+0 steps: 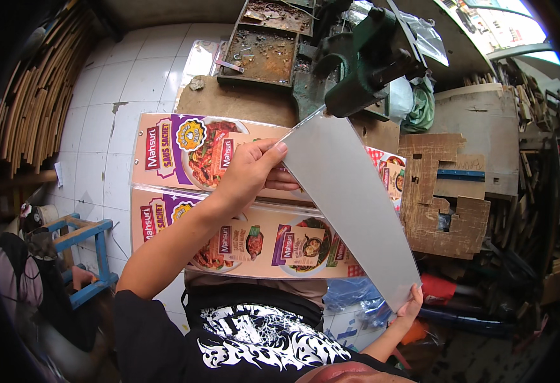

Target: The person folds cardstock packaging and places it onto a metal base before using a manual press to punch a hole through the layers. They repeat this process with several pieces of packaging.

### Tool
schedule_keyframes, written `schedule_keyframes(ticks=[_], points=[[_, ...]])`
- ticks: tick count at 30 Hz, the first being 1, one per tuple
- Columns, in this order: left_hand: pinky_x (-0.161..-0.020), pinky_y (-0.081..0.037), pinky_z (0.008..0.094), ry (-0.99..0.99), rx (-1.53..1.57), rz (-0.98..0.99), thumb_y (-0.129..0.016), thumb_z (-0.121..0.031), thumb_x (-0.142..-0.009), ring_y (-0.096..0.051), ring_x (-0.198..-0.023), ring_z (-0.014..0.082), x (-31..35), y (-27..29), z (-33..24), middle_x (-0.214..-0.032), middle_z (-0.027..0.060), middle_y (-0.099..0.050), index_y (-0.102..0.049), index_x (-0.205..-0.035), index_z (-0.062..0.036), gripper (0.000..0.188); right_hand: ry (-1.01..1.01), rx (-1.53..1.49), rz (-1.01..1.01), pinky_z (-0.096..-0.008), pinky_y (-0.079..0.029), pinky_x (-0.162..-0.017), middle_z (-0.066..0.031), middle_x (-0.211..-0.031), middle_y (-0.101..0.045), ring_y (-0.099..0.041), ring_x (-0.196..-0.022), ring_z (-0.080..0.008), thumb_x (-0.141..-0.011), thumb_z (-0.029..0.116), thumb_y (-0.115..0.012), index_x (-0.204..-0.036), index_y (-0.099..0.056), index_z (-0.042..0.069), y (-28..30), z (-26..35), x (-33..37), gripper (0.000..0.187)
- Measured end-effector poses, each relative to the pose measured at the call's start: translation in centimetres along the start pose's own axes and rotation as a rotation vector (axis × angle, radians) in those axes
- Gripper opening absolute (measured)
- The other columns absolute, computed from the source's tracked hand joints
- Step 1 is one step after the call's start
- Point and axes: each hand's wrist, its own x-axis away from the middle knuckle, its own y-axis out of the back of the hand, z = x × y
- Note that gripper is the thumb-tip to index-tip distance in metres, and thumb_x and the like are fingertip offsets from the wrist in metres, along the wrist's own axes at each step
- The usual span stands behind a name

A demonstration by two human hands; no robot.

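Observation:
A long, plain grey panel (350,191) slants across the view, its far end at the head of a dark green press (356,80). My left hand (257,167) grips its left edge near that end, thumb on top and fingers beneath. At the near right end, my right hand (410,303) holds the panel's corner. Under it lie two long printed panels with food pictures: one farther off (165,172), the other (280,265) closer to my body. The grey panel covers part of both. Whether its far corner touches the press tool is hard to see.
A rusty metal tray (261,57) with small parts sits beside the press. Cut brown boards (442,210) lie to the right. On the left are a blue-framed stool (98,249) and stacked wooden strips (37,96). Clear plastic (353,293) lies below the table's near side.

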Motion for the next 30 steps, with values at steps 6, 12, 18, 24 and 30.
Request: schedule_keyframes(ticks=[6, 12, 18, 24, 30], points=[[-0.077, -0.061, 0.0337, -0.003, 0.012, 0.003, -0.047, -0.025, -0.101, -0.072, -0.083, 0.0203, -0.2, 0.2, 0.1, -0.102, 0.0154, -0.069, -0.054, -0.121, 0.0042, 0.036, 0.005, 0.018, 0.01, -0.0382, -0.045, -0.097, -0.0106, -0.12, -0.062, -0.059, -0.11, -0.0252, -0.088, 0.018, -0.065, -0.128, -0.052, 0.0, -0.2, 0.0, -0.2, 0.045], [-0.077, -0.061, 0.0338, 0.012, 0.028, -0.003, -0.047, -0.025, -0.101, -0.072, -0.082, 0.0204, -0.2, 0.1, 0.1, -0.102, 0.015, -0.069, -0.054, -0.121, 0.0037, 0.036, -0.005, 0.017, -0.011, -0.0388, -0.046, -0.097, -0.0101, -0.117, -0.063, -0.06, -0.108, -0.0256, -0.088, 0.018, -0.064, -0.126, -0.053, 0.0, -0.7, 0.1, 0.0, 0.043], [-0.078, -0.061, 0.0342, 0.028, 0.016, -0.015, -0.048, -0.026, -0.101, -0.072, -0.084, 0.0215, 0.0, 0.1, 0.0, -0.104, 0.0158, -0.068, -0.053, -0.124, 0.0041, 0.038, -0.01, 0.017, 0.026, -0.038, -0.044, -0.098, -0.0114, -0.122, -0.061, -0.058, -0.112, -0.0253, -0.09, 0.019, -0.062, -0.129, -0.051, -0.001, -1.2, 0.4, 0.1, 0.045], [-0.078, -0.06, 0.0343, 0.063, 0.048, -0.001, -0.047, -0.026, -0.101, -0.071, -0.085, 0.0216, 0.0, 0.1, -0.2, -0.105, 0.0156, -0.068, -0.053, -0.124, 0.0033, 0.038, -0.024, -0.003, 0.033, -0.0378, -0.042, -0.1, -0.0119, -0.124, -0.059, -0.056, -0.113, -0.0255, -0.091, 0.019, -0.061, -0.13, -0.049, -0.002, -1.5, 0.5, 0.8, 0.046], [-0.079, -0.06, 0.0338, 0.005, 0.012, 0.026, -0.048, -0.026, -0.101, -0.071, -0.085, 0.0211, -0.5, 0.3, 0.2, -0.102, 0.0149, -0.068, -0.055, -0.12, 0.0019, 0.034, 0.045, -0.055, 0.018, -0.0376, -0.044, -0.098, -0.0122, -0.122, -0.06, -0.057, -0.112, -0.0253, -0.09, 0.016, -0.061, -0.129, -0.049, -0.001, -0.7, -0.2, -0.2, 0.044]])
